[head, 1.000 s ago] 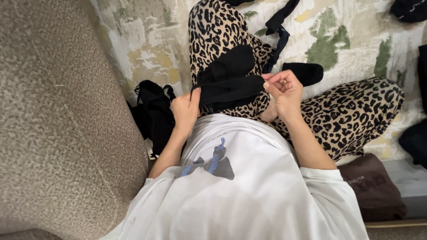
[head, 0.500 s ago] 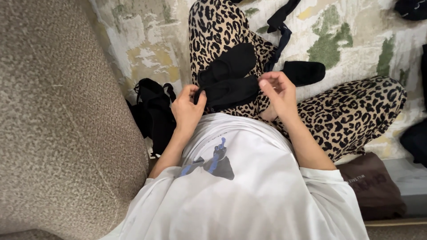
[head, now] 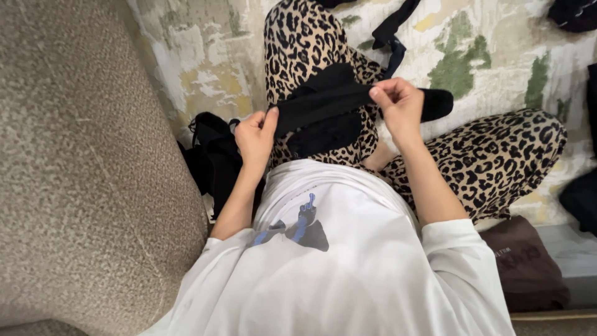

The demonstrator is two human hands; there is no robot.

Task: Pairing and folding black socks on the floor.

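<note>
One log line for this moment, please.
left hand: pinches black sock end | right hand: pinches other end | sock: stretched over lap | black garment pile: beside left arm

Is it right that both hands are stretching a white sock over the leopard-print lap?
Not quite: the sock is black, not white. The head view shows the left hand and right hand pinching its ends, stretched above the leopard-print trousers.

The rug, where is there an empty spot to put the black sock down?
The rug shows bare between the raised leopard-print knee and the dark clothes at the top right corner. Another bare strip lies between the couch and that knee. It is crowded by the black bag and around the left hand and right hand, which stretch the black sock.
</note>
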